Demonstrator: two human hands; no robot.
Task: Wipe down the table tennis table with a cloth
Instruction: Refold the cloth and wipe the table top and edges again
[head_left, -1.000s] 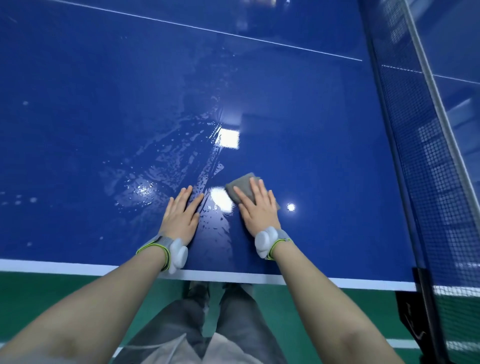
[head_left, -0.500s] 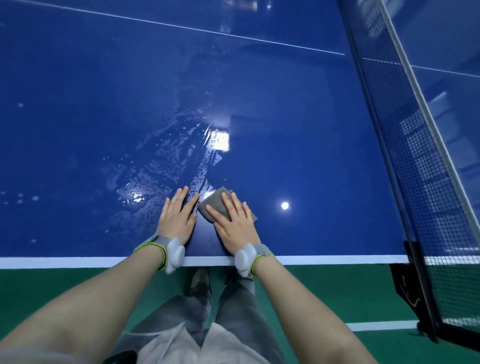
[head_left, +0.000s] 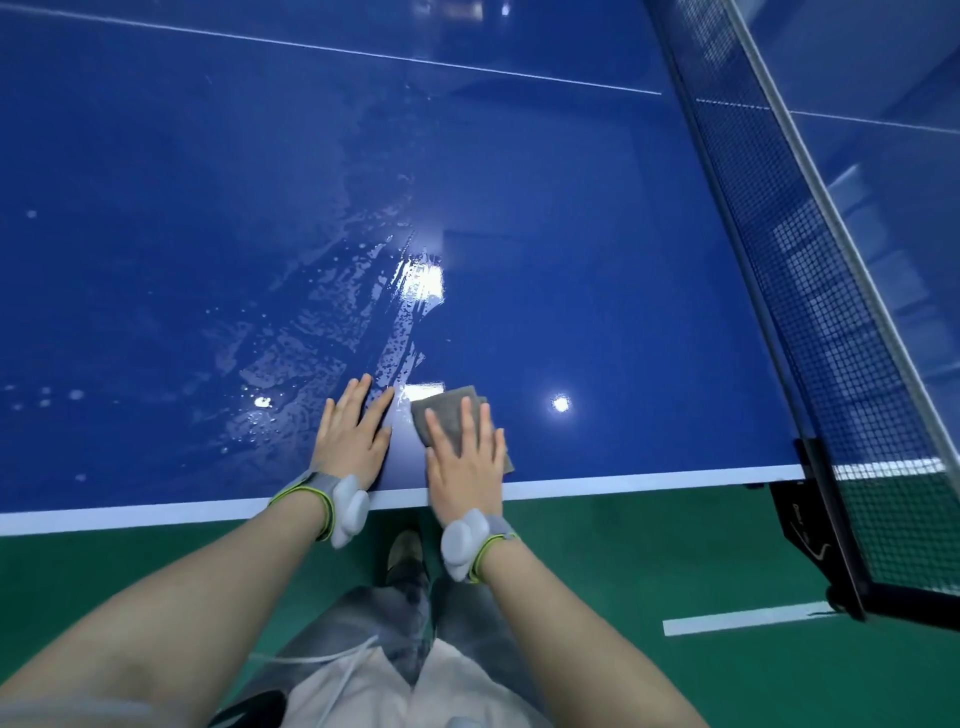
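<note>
The right hand (head_left: 465, 462), fingers straight and flat, has dragged the grey cloth (head_left: 449, 415) back to the near white edge line (head_left: 623, 480) of the blue table tennis table (head_left: 208, 208); the stroke looks finished. The left hand (head_left: 353, 441) stays flat and empty beside it, bracing; wet streaks (head_left: 363, 312) remain leftward, so I judge the next pass belongs there, away from the net (head_left: 805, 260).

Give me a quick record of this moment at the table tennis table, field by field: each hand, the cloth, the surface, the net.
left hand: flat on the table, fingers straight, holding nothing
right hand: flat, pressing the cloth
cloth: grey, folded, near the table's near edge
table: blue, wet streaks and droplets left of the cloth
net: stretched along the right side
</note>
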